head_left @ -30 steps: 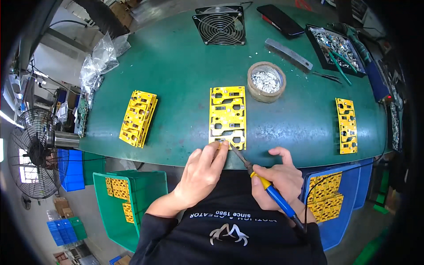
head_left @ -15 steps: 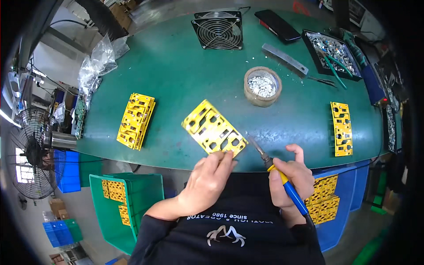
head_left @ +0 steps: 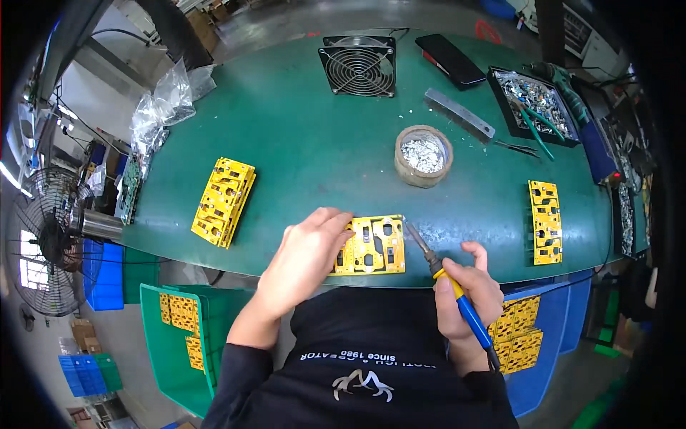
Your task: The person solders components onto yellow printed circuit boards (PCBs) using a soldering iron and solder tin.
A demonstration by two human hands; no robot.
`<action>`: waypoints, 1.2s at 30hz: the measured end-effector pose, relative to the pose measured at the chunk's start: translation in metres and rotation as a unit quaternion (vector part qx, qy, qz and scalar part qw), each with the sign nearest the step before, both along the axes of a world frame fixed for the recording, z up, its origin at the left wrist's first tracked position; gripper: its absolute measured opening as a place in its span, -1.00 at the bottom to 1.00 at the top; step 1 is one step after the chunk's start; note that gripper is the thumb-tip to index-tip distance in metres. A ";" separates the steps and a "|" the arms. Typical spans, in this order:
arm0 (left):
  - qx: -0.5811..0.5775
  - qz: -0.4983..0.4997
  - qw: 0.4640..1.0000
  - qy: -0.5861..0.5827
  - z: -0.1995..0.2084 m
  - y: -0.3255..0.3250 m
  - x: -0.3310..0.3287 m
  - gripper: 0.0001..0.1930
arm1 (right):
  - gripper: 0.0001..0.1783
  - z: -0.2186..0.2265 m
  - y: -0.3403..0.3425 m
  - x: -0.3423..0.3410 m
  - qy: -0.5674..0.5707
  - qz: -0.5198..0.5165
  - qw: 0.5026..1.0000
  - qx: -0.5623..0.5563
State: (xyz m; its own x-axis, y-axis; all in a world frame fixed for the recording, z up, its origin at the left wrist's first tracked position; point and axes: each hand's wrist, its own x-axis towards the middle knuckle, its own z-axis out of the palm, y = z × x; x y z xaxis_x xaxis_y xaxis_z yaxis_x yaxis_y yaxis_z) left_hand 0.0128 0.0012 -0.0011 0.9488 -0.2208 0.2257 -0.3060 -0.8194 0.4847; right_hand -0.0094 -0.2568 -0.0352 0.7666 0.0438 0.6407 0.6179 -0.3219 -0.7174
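My left hand (head_left: 304, 247) grips a yellow circuit board panel (head_left: 376, 263) by its left part, fingers over the top. The panel, full of dark cutouts, lies level near the table's front edge. Blue and yellow, a soldering iron (head_left: 471, 312) is held in my right hand (head_left: 464, 289) like a pen, its forefinger raised. The iron's metal tip points up and left, close to the panel's upper right corner; whether they touch I cannot tell. Farther back stands a round brownish pot (head_left: 405, 166) with silvery bits inside.
Stacked yellow panels (head_left: 224, 202) lie at left, others (head_left: 546, 222) at right. Behind are a small fan (head_left: 359, 68), phone (head_left: 450, 61), metal bar (head_left: 459, 113), tweezers (head_left: 517, 149) and green-handled pliers (head_left: 537, 134) on a parts tray (head_left: 511, 118). Green (head_left: 171, 375) and blue (head_left: 532, 397) bins flank me below.
The panel has turned from a slant to nearly level and come closer to the front edge. My left hand has moved from its lower edge to its left side. The iron stays in my right hand.
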 end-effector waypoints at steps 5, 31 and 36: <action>-0.003 0.046 0.997 0.065 0.007 0.018 0.000 -0.74 | -0.79 0.000 -0.001 0.008 -0.005 -0.006 1.000 -0.014; -0.017 -0.003 0.999 -0.035 -0.017 -0.012 -0.023 -0.72 | -0.65 -0.007 0.009 0.023 -0.012 -0.033 0.999 -0.035; -0.020 0.001 0.999 -0.049 -0.023 -0.017 -0.026 -0.72 | -0.65 -0.005 0.007 0.026 -0.020 -0.040 0.998 -0.033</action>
State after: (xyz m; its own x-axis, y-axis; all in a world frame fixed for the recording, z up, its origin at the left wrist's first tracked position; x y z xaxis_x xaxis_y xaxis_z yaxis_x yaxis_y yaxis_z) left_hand -0.0135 -0.0156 -0.0237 0.9220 -0.2077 0.3268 -0.3523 -0.8003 0.4853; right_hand 0.0163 -0.2495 -0.0406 0.7438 0.0265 0.6678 0.6153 -0.4175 -0.6687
